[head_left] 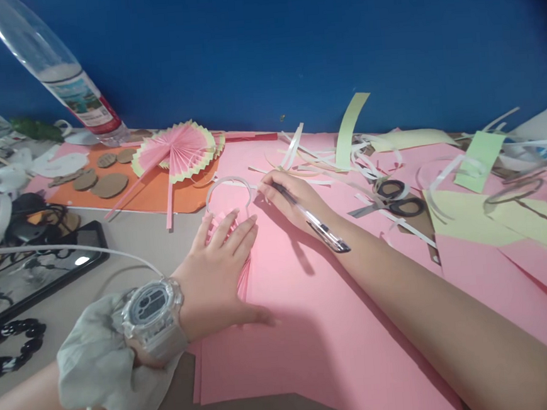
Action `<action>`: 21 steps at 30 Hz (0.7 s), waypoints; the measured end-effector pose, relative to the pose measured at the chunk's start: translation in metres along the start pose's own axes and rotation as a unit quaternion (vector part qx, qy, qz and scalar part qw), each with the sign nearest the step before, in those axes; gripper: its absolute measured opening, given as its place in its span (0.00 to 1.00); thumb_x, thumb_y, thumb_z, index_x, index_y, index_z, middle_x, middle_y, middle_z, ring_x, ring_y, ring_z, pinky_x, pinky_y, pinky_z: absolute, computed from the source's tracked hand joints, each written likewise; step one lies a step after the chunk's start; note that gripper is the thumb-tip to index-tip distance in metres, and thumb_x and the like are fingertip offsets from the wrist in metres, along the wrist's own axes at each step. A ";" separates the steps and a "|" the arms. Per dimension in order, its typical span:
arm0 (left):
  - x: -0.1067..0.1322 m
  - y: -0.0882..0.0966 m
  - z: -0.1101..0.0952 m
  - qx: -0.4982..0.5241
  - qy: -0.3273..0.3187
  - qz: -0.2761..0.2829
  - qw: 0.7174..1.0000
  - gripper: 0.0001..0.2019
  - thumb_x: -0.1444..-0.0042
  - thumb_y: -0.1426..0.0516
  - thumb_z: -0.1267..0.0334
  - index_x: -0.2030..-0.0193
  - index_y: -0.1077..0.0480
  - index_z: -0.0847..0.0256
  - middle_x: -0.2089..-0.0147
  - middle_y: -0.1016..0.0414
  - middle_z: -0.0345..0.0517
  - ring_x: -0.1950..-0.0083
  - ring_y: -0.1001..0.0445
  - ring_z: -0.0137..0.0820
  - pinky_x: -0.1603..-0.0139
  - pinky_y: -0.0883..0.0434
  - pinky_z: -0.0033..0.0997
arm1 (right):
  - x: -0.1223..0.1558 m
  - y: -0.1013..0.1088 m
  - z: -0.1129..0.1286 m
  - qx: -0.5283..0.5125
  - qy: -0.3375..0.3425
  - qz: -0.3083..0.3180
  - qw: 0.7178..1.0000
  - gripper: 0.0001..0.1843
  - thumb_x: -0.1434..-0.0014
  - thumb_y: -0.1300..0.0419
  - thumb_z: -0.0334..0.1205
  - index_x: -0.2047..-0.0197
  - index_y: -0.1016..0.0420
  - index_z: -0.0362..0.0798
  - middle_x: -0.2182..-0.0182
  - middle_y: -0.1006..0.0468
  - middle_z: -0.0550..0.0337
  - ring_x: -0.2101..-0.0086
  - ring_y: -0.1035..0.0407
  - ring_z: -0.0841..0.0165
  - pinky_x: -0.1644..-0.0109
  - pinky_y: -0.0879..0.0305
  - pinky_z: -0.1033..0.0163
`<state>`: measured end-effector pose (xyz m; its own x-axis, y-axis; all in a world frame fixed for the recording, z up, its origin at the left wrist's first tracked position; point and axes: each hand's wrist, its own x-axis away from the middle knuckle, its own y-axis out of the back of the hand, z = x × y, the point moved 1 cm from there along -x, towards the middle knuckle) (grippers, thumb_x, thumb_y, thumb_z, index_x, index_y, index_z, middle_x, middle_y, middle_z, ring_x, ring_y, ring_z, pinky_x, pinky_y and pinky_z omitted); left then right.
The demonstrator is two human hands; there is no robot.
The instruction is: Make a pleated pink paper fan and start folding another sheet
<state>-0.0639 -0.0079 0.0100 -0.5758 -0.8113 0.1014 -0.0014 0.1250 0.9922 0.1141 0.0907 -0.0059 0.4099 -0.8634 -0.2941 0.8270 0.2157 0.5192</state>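
Observation:
My right hand (299, 200) is closed around a clear-barrelled pen (327, 233), its writing end down by the paper. Spread flat, my left hand (212, 270) presses on a pleated pink paper piece (244, 282), mostly hidden under the palm and fingers. Above these fingertips shows a pale ring-shaped outline (228, 180), close to the pen hand; I cannot tell what it belongs to. Beneath both hands lie large pink paper sheets (271, 363). A watch (151, 306) and a grey scrunchie (96, 355) are on my left wrist.
Pink-and-green pleated paper fans (181, 149) and cardboard discs (109, 185) lie on orange card (147, 202). A bottle (80, 97) leans against the blue wall (261, 54). Scissors (389, 201), paper strips (292, 150) and green paper (481, 160) are right. A phone (46, 270) and cable lie left.

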 end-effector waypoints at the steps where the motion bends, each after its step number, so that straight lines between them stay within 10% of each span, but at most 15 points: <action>1: 0.000 0.000 0.000 -0.001 -0.001 -0.001 1.000 0.59 0.57 0.62 0.21 0.30 0.49 0.69 0.27 0.53 0.50 0.27 0.62 0.50 0.30 0.72 0.54 | 0.000 0.000 0.000 0.000 0.000 0.000 1.000 0.15 0.36 0.49 0.51 0.66 0.33 0.49 0.71 0.28 0.62 0.68 0.34 0.68 0.61 0.40 0.63; 21: -0.003 0.003 -0.001 0.003 0.001 0.009 1.000 0.60 0.58 0.62 0.20 0.30 0.50 0.71 0.27 0.53 0.51 0.27 0.63 0.49 0.31 0.73 0.53 | 0.004 -0.002 0.001 -0.094 -0.051 -0.069 0.992 0.08 0.34 0.52 0.44 0.64 0.39 0.52 0.74 0.36 0.67 0.73 0.38 0.71 0.65 0.42 0.64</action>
<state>-0.0619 -0.0058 0.0130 -0.5743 -0.8098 0.1203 0.0044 0.1439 0.9896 0.1142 0.0862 -0.0072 0.2537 -0.9305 -0.2643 0.9339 0.1645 0.3173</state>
